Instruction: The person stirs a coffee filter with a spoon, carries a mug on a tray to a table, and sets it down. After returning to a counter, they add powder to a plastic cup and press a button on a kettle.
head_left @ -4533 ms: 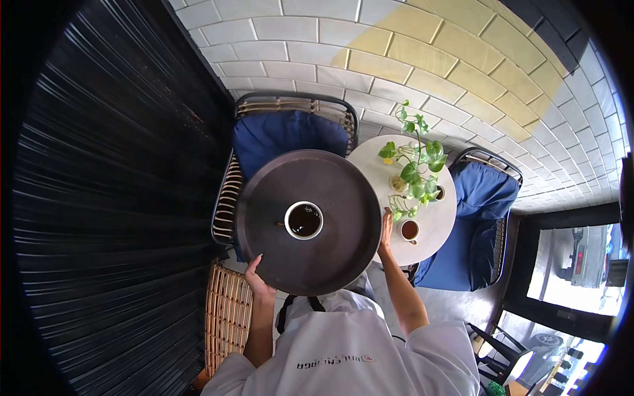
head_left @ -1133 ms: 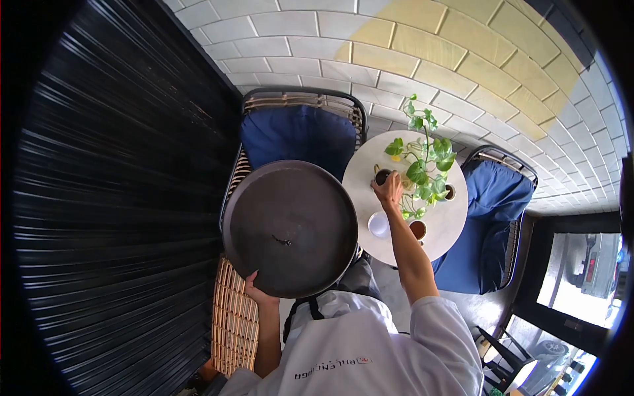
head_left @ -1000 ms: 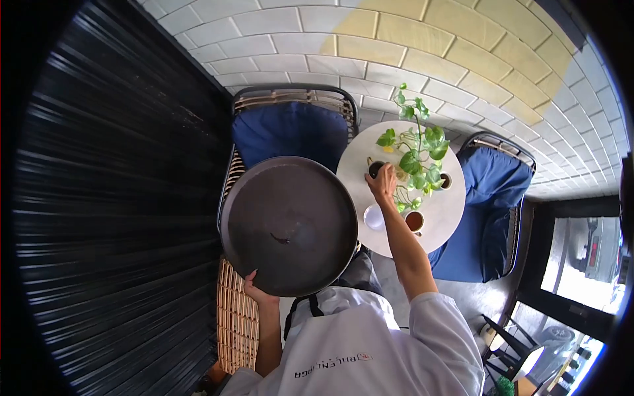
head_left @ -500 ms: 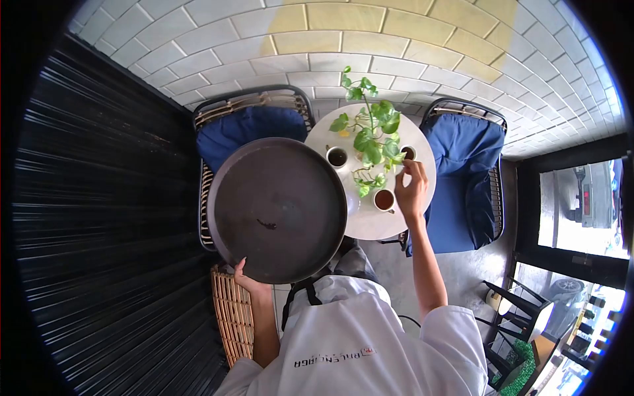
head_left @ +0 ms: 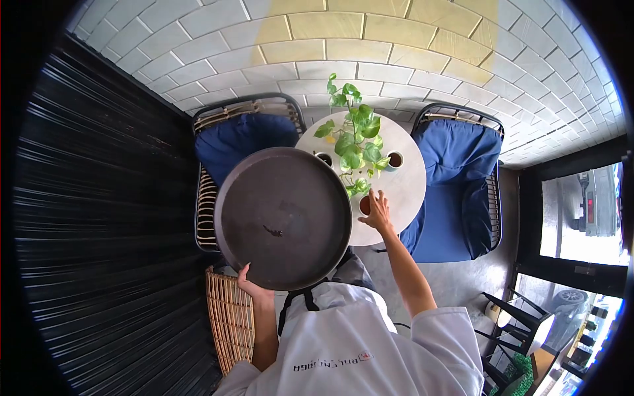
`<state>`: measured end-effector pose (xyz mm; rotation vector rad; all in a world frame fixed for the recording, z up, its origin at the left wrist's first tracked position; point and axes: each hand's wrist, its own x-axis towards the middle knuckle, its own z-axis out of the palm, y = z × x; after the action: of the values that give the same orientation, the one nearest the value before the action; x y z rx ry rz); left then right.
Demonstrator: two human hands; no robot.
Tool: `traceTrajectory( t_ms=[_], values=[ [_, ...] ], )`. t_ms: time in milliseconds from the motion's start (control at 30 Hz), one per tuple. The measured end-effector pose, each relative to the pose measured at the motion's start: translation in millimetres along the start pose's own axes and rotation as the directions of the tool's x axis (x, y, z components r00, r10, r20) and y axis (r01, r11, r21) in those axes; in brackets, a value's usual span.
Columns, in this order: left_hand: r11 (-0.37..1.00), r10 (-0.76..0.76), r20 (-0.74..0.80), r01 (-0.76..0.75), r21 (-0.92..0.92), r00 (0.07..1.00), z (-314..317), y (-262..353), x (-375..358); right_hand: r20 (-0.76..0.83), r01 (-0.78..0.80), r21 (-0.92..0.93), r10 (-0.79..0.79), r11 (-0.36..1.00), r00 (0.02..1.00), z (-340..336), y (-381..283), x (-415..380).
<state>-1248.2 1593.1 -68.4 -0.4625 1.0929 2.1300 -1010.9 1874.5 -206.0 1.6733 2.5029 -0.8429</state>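
Observation:
My left hand (head_left: 255, 284) grips the near edge of a large round dark brown serving tray (head_left: 284, 211), thumb over the rim and the other fingers hidden underneath. The tray carries nothing but a small dark mark. At the near side of a round pale table (head_left: 406, 198), my right hand (head_left: 378, 212) is at a cup of reddish-brown drink (head_left: 364, 206), its fingers and thumb spread apart beside the cup. Farther back on the right stands a second cup of dark drink (head_left: 395, 160). A third cup (head_left: 323, 158) is partly hidden by the tray and leaves.
A leafy green plant (head_left: 353, 142) rises mid-table. Cushioned blue chairs stand left (head_left: 244, 138) and right (head_left: 459, 191) of the table. Behind is a white brick wall (head_left: 297, 72); a woven rattan seat (head_left: 230, 313) is at lower left, a black stool (head_left: 528, 323) at lower right.
My right hand has left the far right cup and come nearer, to the reddish-brown drink's cup. My left hand still holds the tray, which now overlaps more of the left cup.

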Motion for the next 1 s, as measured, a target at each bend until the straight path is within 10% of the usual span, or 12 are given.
traceTrajectory(
  t_ms=[567,733,1000],
  values=[
    [1.000,0.018,-0.004,-0.018,-0.024,1.000,0.4,-19.1,-19.7,0.006,0.099,-0.014,-0.099,0.995,0.995,13.9,15.4,13.3],
    [0.998,0.027,-0.013,-0.028,-0.051,1.000,2.9,-16.9,-26.7,-0.559,0.255,0.187,-0.110,0.949,0.822,10.2,53.1,53.7],
    [0.993,0.100,-0.029,-0.101,-0.060,0.995,-17.1,-20.8,-29.3,-0.584,0.041,0.246,0.114,0.968,0.804,-48.2,65.7,107.8]
  ],
)
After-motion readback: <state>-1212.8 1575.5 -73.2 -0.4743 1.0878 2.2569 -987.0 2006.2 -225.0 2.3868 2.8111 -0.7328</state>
